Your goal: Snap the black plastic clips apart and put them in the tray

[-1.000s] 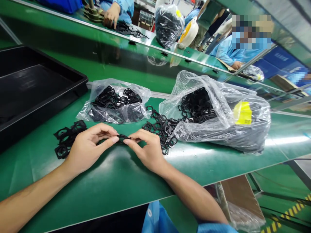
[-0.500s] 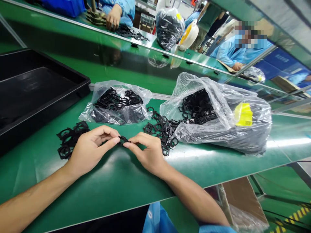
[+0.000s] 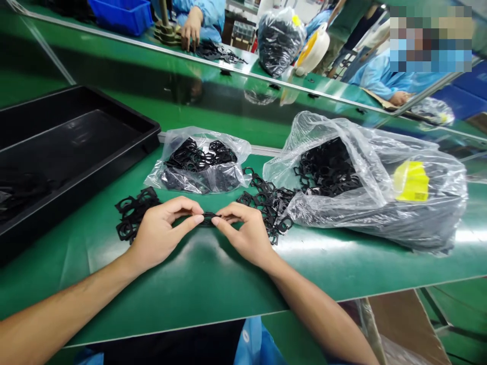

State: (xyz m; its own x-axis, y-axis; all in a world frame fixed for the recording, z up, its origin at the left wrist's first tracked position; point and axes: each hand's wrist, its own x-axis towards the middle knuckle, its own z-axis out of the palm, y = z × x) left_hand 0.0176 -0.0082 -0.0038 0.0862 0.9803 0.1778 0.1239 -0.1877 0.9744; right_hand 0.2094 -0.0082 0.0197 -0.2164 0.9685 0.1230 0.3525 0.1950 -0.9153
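Note:
My left hand (image 3: 162,233) and my right hand (image 3: 247,234) pinch a small black plastic part (image 3: 207,218) between them, just above the green table (image 3: 198,284). A small heap of the same black parts (image 3: 131,215) lies left of my left hand. Another loose heap (image 3: 268,200) lies right of my right hand, spilling from a large clear bag of parts (image 3: 365,177). A smaller clear bag of parts (image 3: 200,162) lies behind my hands.
A black tray (image 3: 76,142) stands at the left. Beyond a metal rail runs a green conveyor belt (image 3: 152,86). On the far side are a co-worker's hand (image 3: 189,31) by more black parts, a blue bin (image 3: 122,12) and a dark full bag (image 3: 279,38).
The view has shifted, so everything sits further right in the picture. My hands still pinch the black part between them in the same way.

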